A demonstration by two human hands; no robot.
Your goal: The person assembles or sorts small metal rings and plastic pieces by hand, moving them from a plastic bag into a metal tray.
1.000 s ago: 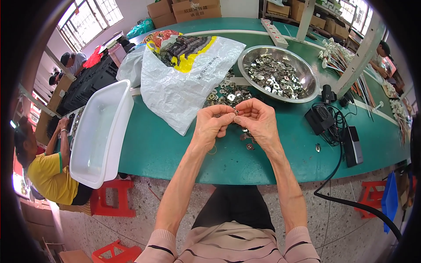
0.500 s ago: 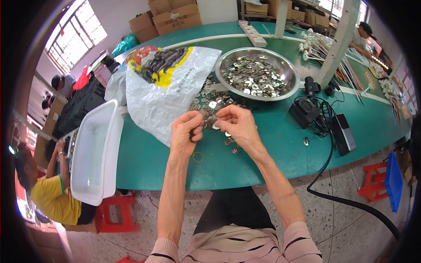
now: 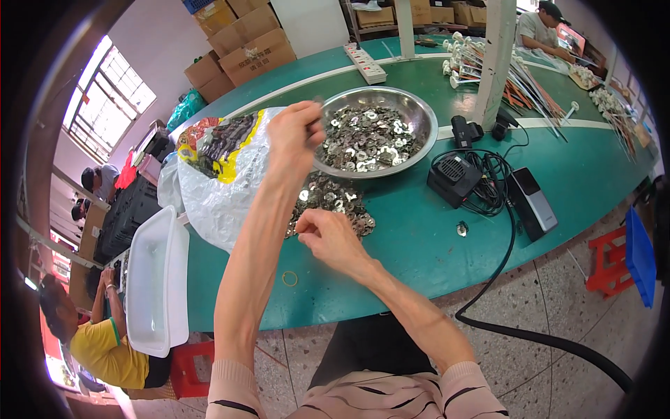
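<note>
My left hand (image 3: 296,133) is raised at the left rim of a steel bowl (image 3: 377,172), its fingers curled together. Motion blurs the fingertips, and what they hold cannot be made out. Many small, shiny, ring-like metal pieces (image 3: 370,136) fill much of the bowl. Lower down, my right hand (image 3: 331,237) is at the front edge of a loose pile of similar pieces (image 3: 324,192) on the green table. Its thumb and fingers are bent close together; anything between them is hidden. A white plastic bag (image 3: 209,209) with a coloured print lies beside the pile, partly behind my left forearm.
A white tub (image 3: 180,293) stands at the table's left edge. To the right are a black charger-like block (image 3: 450,178), cables, a grey-and-black box (image 3: 534,202) and one stray metal piece (image 3: 462,229). A white post (image 3: 497,66) rises behind. Other people sit left and far right.
My left hand has gone up from the pile to the bowl's rim. My right hand has shifted slightly left and stays low by the pile. The view has turned a little.
</note>
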